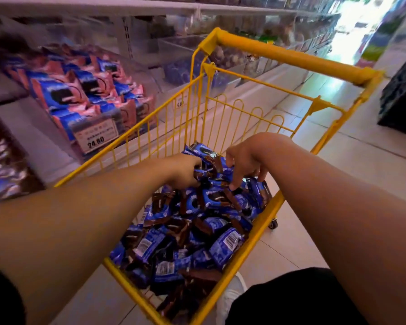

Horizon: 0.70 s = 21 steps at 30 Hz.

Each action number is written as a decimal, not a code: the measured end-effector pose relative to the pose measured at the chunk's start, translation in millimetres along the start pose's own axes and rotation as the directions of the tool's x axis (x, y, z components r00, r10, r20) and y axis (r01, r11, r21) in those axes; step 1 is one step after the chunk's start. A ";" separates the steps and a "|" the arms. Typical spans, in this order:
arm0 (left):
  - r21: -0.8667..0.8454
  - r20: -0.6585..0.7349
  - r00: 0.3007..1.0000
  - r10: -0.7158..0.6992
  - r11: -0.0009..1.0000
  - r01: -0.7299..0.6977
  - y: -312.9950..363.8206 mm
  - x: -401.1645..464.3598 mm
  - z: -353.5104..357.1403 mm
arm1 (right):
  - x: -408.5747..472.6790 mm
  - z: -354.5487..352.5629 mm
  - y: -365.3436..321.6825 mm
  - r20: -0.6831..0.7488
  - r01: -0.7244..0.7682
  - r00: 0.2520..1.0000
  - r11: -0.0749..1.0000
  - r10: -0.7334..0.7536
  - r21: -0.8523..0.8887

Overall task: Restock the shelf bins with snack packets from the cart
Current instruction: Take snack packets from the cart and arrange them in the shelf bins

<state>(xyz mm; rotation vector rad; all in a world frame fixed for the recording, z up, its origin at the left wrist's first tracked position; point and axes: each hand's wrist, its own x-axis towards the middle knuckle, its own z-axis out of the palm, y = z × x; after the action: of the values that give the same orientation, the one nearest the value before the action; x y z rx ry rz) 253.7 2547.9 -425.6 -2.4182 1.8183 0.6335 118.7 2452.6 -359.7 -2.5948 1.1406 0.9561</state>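
Packets of blue-and-brown wrapped snacks are heaped in the yellow cart, and a handful is being gathered at the far end of the heap, toward 12 o'clock. The left hand is curled down into the pile with its grip closed round a few wrappers, though the fingertips are hidden among them. The right hand is arched over the heap at about 1 o'clock of the left, wrist raised, fingers bent downward and pinching packets between them. Both forearms are stretched forward over the cart's near rim. For a good lift, the two hands should be brought together so that the loose wrappers are cupped from beneath rather than pinched by their edges, since slippery packets held by a corner are likely to be dropped. The shelf bin of pink-and-blue packets, with its price tag, lies at 10 o'clock, well apart from the hands.
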 end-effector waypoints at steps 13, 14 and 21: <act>-0.467 0.116 0.993 -0.017 0.882 0.069 0.6 -40.6 -1.9 | 0.2 3.4 -17.1 0.107 0.007 0.994 0.997 0.002 -0.083; -0.486 0.157 0.988 -0.015 0.869 0.090 1.1 -42.3 -2.3 | -0.5 4.3 -18.5 0.124 0.026 0.992 0.995 -0.013 -0.100; -0.302 0.264 0.964 0.021 0.951 0.062 2.7 -51.3 -9.4 | -2.8 1.0 -17.5 0.253 0.001 0.966 0.977 -0.056 0.212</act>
<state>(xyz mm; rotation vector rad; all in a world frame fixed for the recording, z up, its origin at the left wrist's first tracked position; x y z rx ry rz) 242.4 2591.0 -398.4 -2.3755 1.6898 1.2574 129.1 2466.9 -360.8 -2.2378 1.0685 1.0665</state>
